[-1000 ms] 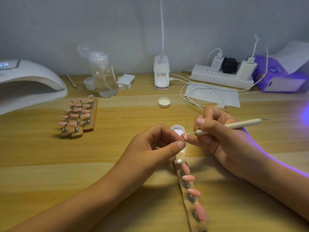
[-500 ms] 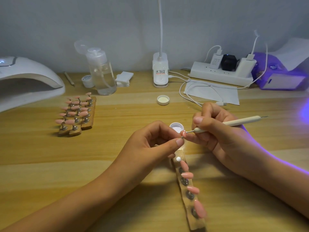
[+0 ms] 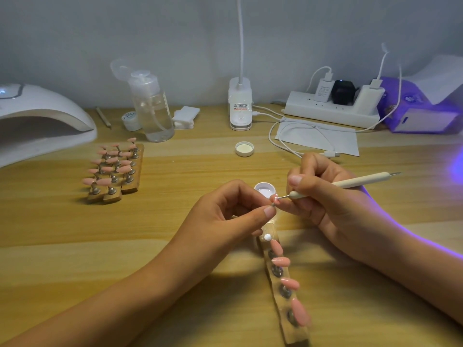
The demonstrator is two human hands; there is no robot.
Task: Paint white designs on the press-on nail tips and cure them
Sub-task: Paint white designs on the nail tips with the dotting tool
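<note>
"Hands: what do they hold?"
"Left hand (image 3: 225, 211) pinches one pink nail tip (image 3: 274, 197), held up close to see. Right hand (image 3: 323, 196) grips the dotting pen (image 3: 350, 183) like a pencil, point right at the tip."
"Why is the pot (image 3: 264, 189) so near?"
"For quick dips of white. Wooden tabletop (image 3: 100, 234), curing lamp (image 3: 45, 116) far left, grey wall (image 3: 175, 33)."

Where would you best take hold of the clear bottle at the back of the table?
I'd wrap the bottle round its straight middle, from the front: it stands upright, its lid is flipped open, and a small jar and white pads flank it.
</note>
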